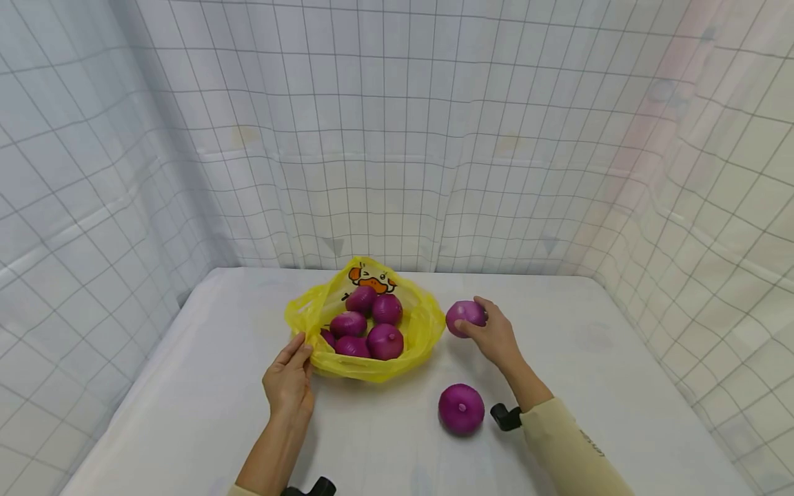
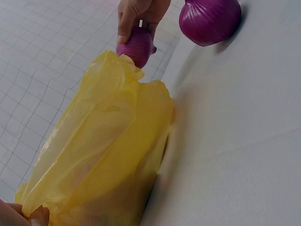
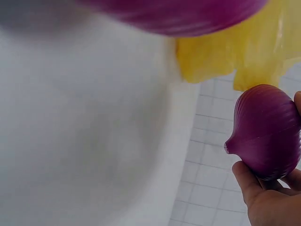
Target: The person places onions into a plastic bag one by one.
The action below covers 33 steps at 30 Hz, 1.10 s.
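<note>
A yellow plastic bag (image 1: 428, 331) with a duck face printed inside stands open on the table, several purple onions (image 1: 385, 342) lying in it. At its near left rim my left hand (image 1: 289, 386) pinches the plastic between thumb and fingers; the left wrist view shows those fingertips (image 2: 40, 215) low in the corner. My right hand (image 1: 498, 341) grips another purple onion (image 1: 466, 318), held up just right of the bag's rim. In the right wrist view, fingers and thumb curl round this onion (image 3: 268, 132), its pointed stem end sticking out.
One loose purple onion (image 1: 461, 409) rests on the white table (image 1: 384, 441), nearer to me and right of the bag, close to the right wrist's black camera (image 1: 506, 417). White grid-patterned curtains (image 1: 403, 138) surround the table at the back and both sides.
</note>
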Available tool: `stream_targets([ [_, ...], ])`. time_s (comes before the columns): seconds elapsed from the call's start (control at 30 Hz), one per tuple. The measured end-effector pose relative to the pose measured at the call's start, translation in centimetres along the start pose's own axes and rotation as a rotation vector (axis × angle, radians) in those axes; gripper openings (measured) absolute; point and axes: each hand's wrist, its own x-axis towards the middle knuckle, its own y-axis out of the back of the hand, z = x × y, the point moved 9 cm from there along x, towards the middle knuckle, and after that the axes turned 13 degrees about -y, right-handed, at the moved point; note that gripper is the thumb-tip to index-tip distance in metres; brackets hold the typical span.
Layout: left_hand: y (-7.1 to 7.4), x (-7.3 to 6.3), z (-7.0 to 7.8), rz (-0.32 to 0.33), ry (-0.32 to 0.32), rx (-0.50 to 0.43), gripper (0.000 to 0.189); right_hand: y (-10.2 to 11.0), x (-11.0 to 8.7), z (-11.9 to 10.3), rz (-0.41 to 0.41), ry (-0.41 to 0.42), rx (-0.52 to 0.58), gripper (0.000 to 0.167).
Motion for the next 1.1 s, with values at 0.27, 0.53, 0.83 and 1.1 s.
stream_targets([
  [0.27, 0.0, 0.0, -0.1, 0.001, 0.001, -0.005, 0.036, 1.1, -0.7, -2.1, 0.017, 0.054, 0.076, 0.072],
  [0.53, -0.1, 0.0, -0.1, 0.001, -0.005, -0.01, 0.039, 1.4, -2.1, -5.0, 0.007, 0.099, 0.156, 0.073],
  [0.83, -0.2, -0.1, 0.0, -0.012, 0.0, -0.014, 0.038, 0.6, -3.5, -8.4, -0.037, 0.162, 0.217, 0.072],
  [1.1, -0.1, -0.1, 0.0, -0.007, 0.003, 0.013, 0.037, -1.0, -4.6, -11.4, -0.089, 0.236, 0.241, 0.071],
])
